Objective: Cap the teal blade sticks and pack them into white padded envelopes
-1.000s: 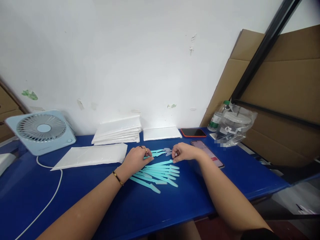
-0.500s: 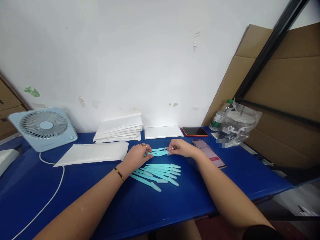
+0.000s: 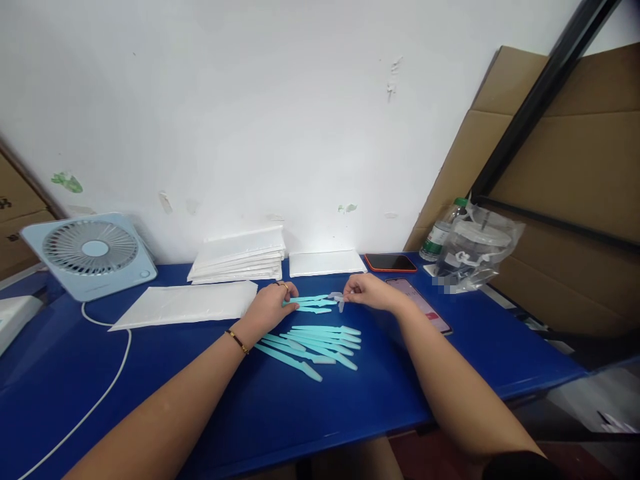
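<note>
the left hand (image 3: 270, 308) pinches the handle ends of a few teal sticks (image 3: 314, 303) just above the blue table (image 3: 280, 407). the right hand (image 3: 369, 293) pinches the clear cap (image 3: 338, 299) at their tips. more teal sticks (image 3: 315, 344) lie loose on the table, just below both hands, near a phone (image 3: 423, 308).
</note>
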Action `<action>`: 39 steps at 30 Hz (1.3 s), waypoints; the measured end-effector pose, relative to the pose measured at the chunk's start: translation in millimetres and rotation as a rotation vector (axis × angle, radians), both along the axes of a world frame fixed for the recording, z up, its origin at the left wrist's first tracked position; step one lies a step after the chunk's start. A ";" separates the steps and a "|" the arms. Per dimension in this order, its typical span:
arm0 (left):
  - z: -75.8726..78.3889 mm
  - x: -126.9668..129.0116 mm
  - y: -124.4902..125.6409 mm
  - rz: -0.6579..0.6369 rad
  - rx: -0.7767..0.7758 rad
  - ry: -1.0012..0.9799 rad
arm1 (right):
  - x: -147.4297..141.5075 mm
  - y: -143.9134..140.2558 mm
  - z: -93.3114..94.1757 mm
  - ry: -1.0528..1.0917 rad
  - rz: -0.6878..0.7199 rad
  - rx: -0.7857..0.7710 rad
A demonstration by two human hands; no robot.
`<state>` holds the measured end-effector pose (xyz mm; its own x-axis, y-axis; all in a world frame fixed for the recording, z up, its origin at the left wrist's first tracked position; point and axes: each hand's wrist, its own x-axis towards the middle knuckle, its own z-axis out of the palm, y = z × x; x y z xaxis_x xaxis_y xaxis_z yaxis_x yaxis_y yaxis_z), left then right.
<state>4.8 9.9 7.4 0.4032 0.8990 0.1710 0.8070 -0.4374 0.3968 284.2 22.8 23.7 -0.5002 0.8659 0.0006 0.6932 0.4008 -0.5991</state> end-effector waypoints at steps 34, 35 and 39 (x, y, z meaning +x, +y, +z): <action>12.8 8.9 -22.3 -0.212 -0.101 0.052 | -18.4 -26.9 8.8 -0.247 0.230 -0.130; 13.8 10.8 -25.2 -0.243 -0.127 0.055 | -22.4 -28.4 7.8 -0.255 0.233 -0.127; 11.7 13.4 -28.5 -0.263 -0.179 0.059 | -34.1 -32.2 5.7 -0.235 0.193 -0.027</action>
